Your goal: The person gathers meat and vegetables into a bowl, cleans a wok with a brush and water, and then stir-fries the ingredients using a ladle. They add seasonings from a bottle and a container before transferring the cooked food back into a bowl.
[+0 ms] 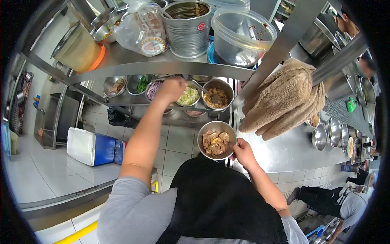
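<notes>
Wears a black apron (219, 199) nearest the lens; just beyond, holds a steel bowl (219, 125) of meat chunks (215, 143) upright beside the left edge of the tabletop (280, 156); cannot tell from above of any support beneath it; grips its right side at the rim with the right hand (242, 153), with fingers clamped on the metal; looks likely to be light and stiff, hardly fragile, perhaps slick if greased by the glossy meat; seems best taken by rim and outer wall together, kept level against spilling the soft, loose load; farther out, reaches the left hand (172, 89) over the pans, between red onion (154, 90) and pale green pieces (188, 97), with fingers curled together; cannot tell of anything pinched inside; has close by a pan of brown pieces (212, 89) with a spoon (199, 85) in it, and a tan towel (280, 101) draped to the right; faces, farthest off, a steel shelf (162, 69) bearing a large tin (188, 36) and a clear tub (225, 38).
</notes>
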Demonstrator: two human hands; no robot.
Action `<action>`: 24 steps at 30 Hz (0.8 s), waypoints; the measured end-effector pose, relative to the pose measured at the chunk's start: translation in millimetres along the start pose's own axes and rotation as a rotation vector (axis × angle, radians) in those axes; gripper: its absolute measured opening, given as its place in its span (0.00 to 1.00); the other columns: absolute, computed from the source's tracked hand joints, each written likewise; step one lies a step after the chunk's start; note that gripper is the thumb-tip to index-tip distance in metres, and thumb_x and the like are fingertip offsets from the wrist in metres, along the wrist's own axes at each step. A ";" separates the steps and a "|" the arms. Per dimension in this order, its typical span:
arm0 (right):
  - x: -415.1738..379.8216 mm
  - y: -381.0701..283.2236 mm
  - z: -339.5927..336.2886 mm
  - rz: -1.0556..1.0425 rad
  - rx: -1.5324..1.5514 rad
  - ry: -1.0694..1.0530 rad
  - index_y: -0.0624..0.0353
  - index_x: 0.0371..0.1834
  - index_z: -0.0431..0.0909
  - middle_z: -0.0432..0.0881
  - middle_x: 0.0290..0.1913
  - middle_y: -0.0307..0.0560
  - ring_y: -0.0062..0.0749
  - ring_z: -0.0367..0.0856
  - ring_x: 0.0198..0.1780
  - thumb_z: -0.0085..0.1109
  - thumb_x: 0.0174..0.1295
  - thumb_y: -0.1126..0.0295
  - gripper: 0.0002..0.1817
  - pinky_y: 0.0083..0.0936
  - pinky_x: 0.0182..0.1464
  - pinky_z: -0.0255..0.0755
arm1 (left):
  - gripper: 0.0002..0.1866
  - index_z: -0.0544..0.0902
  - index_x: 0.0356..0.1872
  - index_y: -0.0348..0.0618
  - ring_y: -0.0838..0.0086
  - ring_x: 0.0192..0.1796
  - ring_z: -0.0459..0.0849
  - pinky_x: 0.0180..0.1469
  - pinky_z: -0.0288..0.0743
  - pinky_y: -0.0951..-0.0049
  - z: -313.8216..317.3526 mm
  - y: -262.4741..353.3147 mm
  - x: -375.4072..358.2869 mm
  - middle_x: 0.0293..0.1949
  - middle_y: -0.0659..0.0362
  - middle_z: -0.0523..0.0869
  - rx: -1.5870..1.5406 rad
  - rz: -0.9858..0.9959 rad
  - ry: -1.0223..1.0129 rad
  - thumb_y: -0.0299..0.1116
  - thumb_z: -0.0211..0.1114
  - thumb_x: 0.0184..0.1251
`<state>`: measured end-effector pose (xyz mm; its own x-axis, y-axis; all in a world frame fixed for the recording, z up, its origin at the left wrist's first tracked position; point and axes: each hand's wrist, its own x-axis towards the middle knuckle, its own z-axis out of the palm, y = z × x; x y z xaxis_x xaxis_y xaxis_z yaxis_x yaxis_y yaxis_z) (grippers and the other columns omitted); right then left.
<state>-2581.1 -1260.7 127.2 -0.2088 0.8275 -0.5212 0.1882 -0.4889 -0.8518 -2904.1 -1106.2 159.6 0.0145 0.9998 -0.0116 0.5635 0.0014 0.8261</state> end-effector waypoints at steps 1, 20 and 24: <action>-2.9 5.5 -2.0 0.008 0.008 0.002 0.65 0.36 0.71 0.78 0.23 0.43 0.24 0.77 0.20 0.48 0.63 0.75 0.04 0.20 0.21 0.71 | 0.12 0.83 0.39 0.38 0.62 0.32 0.85 0.38 0.77 0.64 -2.5 -6.0 1.2 0.31 0.51 0.87 0.263 0.014 -0.083 0.36 0.61 0.63; -2.3 4.9 -1.6 0.014 0.021 -0.007 0.65 0.36 0.71 0.78 0.23 0.43 0.24 0.78 0.20 0.49 0.62 0.75 0.04 0.20 0.22 0.71 | 0.11 0.83 0.38 0.42 0.53 0.42 0.84 0.46 0.77 0.59 34.0 -32.7 21.0 0.37 0.46 0.85 0.667 0.065 -0.234 0.29 0.61 0.52; 0.7 7.9 -1.4 0.006 0.037 -0.017 0.65 0.36 0.72 0.77 0.23 0.42 0.23 0.78 0.20 0.50 0.62 0.74 0.05 0.19 0.21 0.72 | 0.10 0.84 0.36 0.41 0.60 0.33 0.86 0.38 0.78 0.64 23.5 -45.0 21.5 0.31 0.50 0.86 0.477 0.206 -0.100 0.31 0.64 0.53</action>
<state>-2578.4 -1263.6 120.1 -0.2243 0.8199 -0.5268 0.1541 -0.5039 -0.8499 -2909.8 -1085.2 109.0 0.2301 0.9718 0.0514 0.8537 -0.2269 0.4688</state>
